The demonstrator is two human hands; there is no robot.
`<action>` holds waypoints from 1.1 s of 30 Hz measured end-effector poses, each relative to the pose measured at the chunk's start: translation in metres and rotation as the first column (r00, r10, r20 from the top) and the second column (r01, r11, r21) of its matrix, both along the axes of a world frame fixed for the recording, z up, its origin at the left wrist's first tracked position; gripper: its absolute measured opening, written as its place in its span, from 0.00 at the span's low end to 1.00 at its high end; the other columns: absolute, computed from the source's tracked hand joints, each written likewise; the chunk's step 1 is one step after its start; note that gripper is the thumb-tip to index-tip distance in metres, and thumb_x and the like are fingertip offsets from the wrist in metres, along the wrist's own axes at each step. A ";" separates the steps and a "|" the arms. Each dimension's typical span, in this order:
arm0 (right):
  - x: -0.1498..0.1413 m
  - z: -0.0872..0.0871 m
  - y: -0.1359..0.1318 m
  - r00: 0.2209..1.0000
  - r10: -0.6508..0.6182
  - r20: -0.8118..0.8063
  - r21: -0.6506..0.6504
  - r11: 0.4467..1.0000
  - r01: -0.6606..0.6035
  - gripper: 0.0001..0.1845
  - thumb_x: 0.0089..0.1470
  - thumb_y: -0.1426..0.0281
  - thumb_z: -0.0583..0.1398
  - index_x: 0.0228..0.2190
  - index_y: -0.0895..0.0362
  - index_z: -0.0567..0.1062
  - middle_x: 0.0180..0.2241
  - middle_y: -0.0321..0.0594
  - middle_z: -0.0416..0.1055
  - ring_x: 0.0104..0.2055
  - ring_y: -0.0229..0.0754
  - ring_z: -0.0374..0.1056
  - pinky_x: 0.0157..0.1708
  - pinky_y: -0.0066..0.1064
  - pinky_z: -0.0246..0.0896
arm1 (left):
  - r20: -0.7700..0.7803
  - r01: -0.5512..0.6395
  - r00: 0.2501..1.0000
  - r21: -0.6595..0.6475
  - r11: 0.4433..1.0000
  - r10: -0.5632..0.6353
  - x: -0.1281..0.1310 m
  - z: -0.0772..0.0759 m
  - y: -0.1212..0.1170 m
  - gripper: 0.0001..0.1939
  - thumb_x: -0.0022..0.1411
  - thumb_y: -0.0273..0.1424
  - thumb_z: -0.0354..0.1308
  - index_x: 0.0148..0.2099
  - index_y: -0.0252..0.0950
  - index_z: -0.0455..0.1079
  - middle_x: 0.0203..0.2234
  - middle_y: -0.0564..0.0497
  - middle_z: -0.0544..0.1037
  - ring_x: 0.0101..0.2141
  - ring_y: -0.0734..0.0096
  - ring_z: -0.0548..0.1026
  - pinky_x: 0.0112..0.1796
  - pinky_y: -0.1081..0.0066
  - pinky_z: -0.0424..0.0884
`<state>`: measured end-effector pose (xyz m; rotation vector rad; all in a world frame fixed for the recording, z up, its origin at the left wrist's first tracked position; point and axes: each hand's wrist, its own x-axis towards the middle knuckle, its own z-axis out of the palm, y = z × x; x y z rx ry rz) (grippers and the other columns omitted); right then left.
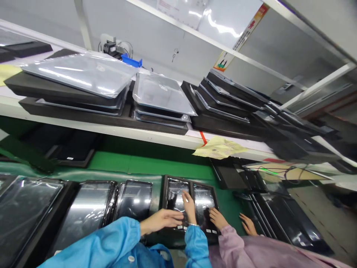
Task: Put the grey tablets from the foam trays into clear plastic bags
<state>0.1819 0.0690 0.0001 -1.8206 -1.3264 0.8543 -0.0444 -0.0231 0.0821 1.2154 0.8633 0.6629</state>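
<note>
A black tray [165, 193] on the green belt holds two glossy dark panels side by side. My left hand [161, 220], in a blue sleeve, lies flat on the near edge of the left panel [174, 193] with its fingers stretched to the right. My right hand [189, 206] reaches up along the strip between the two panels, fingers straight and resting on it. Neither hand holds anything. A co-worker in a pink sleeve has one hand [217, 217] on the right panel [203, 199] and the other hand [248, 224] beside the tray.
More dark panels in trays [89, 208] line the green belt [145, 163] to the left and right. The white shelf [111, 130] above carries stacks of bagged laptops on black foam [83, 74]. A yellow paper [219, 149] hangs off the shelf edge.
</note>
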 end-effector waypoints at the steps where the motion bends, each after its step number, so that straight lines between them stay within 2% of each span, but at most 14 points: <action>1: -0.011 -0.002 0.001 0.999 0.040 -0.022 -0.017 0.999 -0.040 0.15 0.67 0.60 0.66 0.46 0.59 0.80 0.50 0.44 0.80 0.53 0.48 0.78 0.57 0.49 0.75 | -0.006 0.009 1.000 0.035 0.999 -0.008 0.001 0.005 0.011 0.20 0.72 0.42 0.63 0.59 0.34 0.74 0.53 0.42 0.80 0.49 0.58 0.81 0.50 0.52 0.81; 3: -0.026 -0.003 -0.006 0.995 0.086 -0.057 -0.043 0.995 -0.089 0.17 0.64 0.57 0.67 0.44 0.58 0.82 0.51 0.46 0.82 0.57 0.50 0.77 0.61 0.51 0.72 | -0.065 -0.054 0.996 0.115 0.992 0.062 -0.018 0.011 0.038 0.19 0.73 0.41 0.63 0.58 0.34 0.74 0.52 0.42 0.80 0.49 0.58 0.81 0.51 0.52 0.81; 5: -0.031 -0.003 -0.021 0.993 0.087 -0.079 -0.056 0.994 -0.091 0.23 0.59 0.50 0.68 0.42 0.57 0.84 0.52 0.49 0.83 0.57 0.54 0.78 0.62 0.51 0.71 | -0.188 -0.196 0.954 0.204 0.959 0.235 -0.067 0.012 0.066 0.19 0.73 0.41 0.62 0.59 0.35 0.74 0.56 0.42 0.78 0.53 0.56 0.79 0.54 0.50 0.78; 6: -0.031 -0.002 -0.031 0.993 0.076 -0.086 -0.065 0.995 -0.081 0.27 0.54 0.45 0.68 0.40 0.56 0.85 0.51 0.51 0.84 0.56 0.56 0.79 0.61 0.51 0.72 | -0.275 -0.281 0.897 0.251 0.926 0.347 -0.102 0.010 0.078 0.19 0.73 0.40 0.63 0.60 0.37 0.74 0.58 0.41 0.76 0.55 0.54 0.77 0.56 0.48 0.77; 7: -0.030 -0.001 -0.042 0.994 0.060 -0.091 -0.077 0.995 -0.068 0.32 0.49 0.41 0.67 0.38 0.55 0.86 0.49 0.52 0.85 0.54 0.59 0.80 0.59 0.50 0.74 | -0.366 -0.366 0.810 0.296 0.882 0.459 -0.140 0.008 0.088 0.20 0.72 0.40 0.63 0.61 0.37 0.73 0.60 0.40 0.75 0.57 0.53 0.76 0.57 0.47 0.76; 9: -0.026 0.002 -0.065 0.995 0.026 -0.101 -0.110 0.993 -0.038 0.37 0.41 0.35 0.64 0.35 0.54 0.87 0.45 0.53 0.86 0.50 0.62 0.82 0.51 0.48 0.78 | -0.550 -0.512 0.558 0.361 0.780 0.621 -0.219 0.002 0.097 0.24 0.71 0.40 0.64 0.64 0.37 0.70 0.62 0.40 0.73 0.58 0.50 0.75 0.58 0.44 0.75; 12: -0.023 0.005 -0.092 0.993 -0.026 -0.119 -0.169 0.986 0.006 0.41 0.37 0.31 0.63 0.32 0.53 0.88 0.41 0.53 0.87 0.45 0.62 0.83 0.39 0.44 0.81 | -0.754 -0.622 0.151 0.430 0.654 0.639 -0.313 -0.009 0.086 0.25 0.71 0.40 0.64 0.65 0.37 0.69 0.64 0.39 0.71 0.60 0.47 0.73 0.58 0.42 0.74; 13: -0.024 0.006 -0.097 0.991 -0.040 -0.128 -0.187 0.982 0.015 0.41 0.36 0.30 0.62 0.32 0.53 0.88 0.41 0.53 0.87 0.44 0.62 0.83 0.37 0.43 0.81 | -0.794 -0.632 0.047 0.446 0.633 0.606 -0.333 -0.013 0.078 0.25 0.71 0.39 0.64 0.65 0.37 0.69 0.64 0.39 0.70 0.61 0.46 0.72 0.58 0.42 0.74; 14: -0.025 0.007 -0.101 0.989 -0.048 -0.140 -0.201 0.979 0.020 0.41 0.36 0.30 0.62 0.32 0.53 0.88 0.40 0.53 0.87 0.42 0.61 0.84 0.36 0.43 0.81 | -0.825 -0.625 -0.022 0.453 0.636 0.565 -0.349 -0.017 0.071 0.24 0.71 0.39 0.64 0.65 0.37 0.69 0.64 0.39 0.71 0.61 0.46 0.72 0.59 0.42 0.74; 16: -0.030 0.011 -0.103 0.985 -0.053 -0.163 -0.217 0.976 0.016 0.41 0.35 0.31 0.63 0.32 0.53 0.88 0.38 0.52 0.87 0.40 0.61 0.84 0.36 0.44 0.80 | -0.866 -0.583 -0.102 0.451 0.675 0.490 -0.369 -0.024 0.061 0.23 0.71 0.38 0.65 0.64 0.36 0.70 0.64 0.39 0.71 0.61 0.46 0.72 0.60 0.41 0.73; 19: -0.041 0.018 -0.095 0.980 -0.041 -0.193 -0.206 0.979 0.000 0.37 0.36 0.34 0.65 0.32 0.51 0.88 0.38 0.52 0.87 0.41 0.64 0.83 0.38 0.47 0.80 | -0.898 -0.489 -0.132 0.428 0.760 0.421 -0.384 -0.034 0.060 0.22 0.71 0.38 0.65 0.62 0.35 0.72 0.62 0.40 0.73 0.60 0.48 0.74 0.59 0.42 0.74; 24: -0.060 0.036 -0.079 0.961 0.013 -0.276 -0.152 0.987 -0.057 0.34 0.39 0.35 0.67 0.33 0.51 0.88 0.41 0.52 0.87 0.44 0.66 0.82 0.48 0.52 0.77 | -0.915 -0.347 -0.092 0.399 0.849 0.392 -0.400 -0.034 0.078 0.18 0.72 0.38 0.64 0.58 0.34 0.73 0.55 0.42 0.78 0.54 0.54 0.78 0.54 0.49 0.78; 29: -0.095 0.054 -0.074 0.907 0.074 -0.415 -0.144 0.979 -0.145 0.37 0.38 0.33 0.69 0.33 0.53 0.87 0.38 0.52 0.86 0.39 0.63 0.81 0.48 0.53 0.74 | -0.880 -0.232 -0.035 0.468 0.853 0.473 -0.416 -0.012 0.080 0.18 0.72 0.38 0.64 0.57 0.34 0.74 0.54 0.42 0.78 0.52 0.55 0.79 0.53 0.50 0.79; 33: -0.151 0.063 -0.059 0.792 0.116 -0.600 -0.157 0.953 -0.258 0.41 0.34 0.33 0.73 0.37 0.54 0.85 0.40 0.50 0.85 0.42 0.60 0.82 0.51 0.52 0.74 | -0.834 -0.144 0.068 0.535 0.833 0.547 -0.413 0.007 0.078 0.15 0.72 0.38 0.64 0.54 0.33 0.74 0.51 0.44 0.79 0.51 0.56 0.79 0.53 0.51 0.78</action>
